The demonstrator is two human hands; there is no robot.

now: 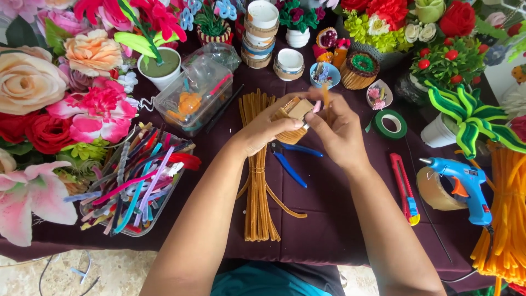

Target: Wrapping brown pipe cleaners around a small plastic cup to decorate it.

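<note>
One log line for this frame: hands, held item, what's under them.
left hand: holds small pot | right hand: pinches brown stem at pot | below: brown stems, blue pliers

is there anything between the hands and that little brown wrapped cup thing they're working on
No, nothing visible. The left hand already grips the small cup wrapped in tan pipe cleaners, and the right hand touches its other side, pinching a tan pipe cleaner against it. The blue pliers lie below on the table, out of the way.
</note>
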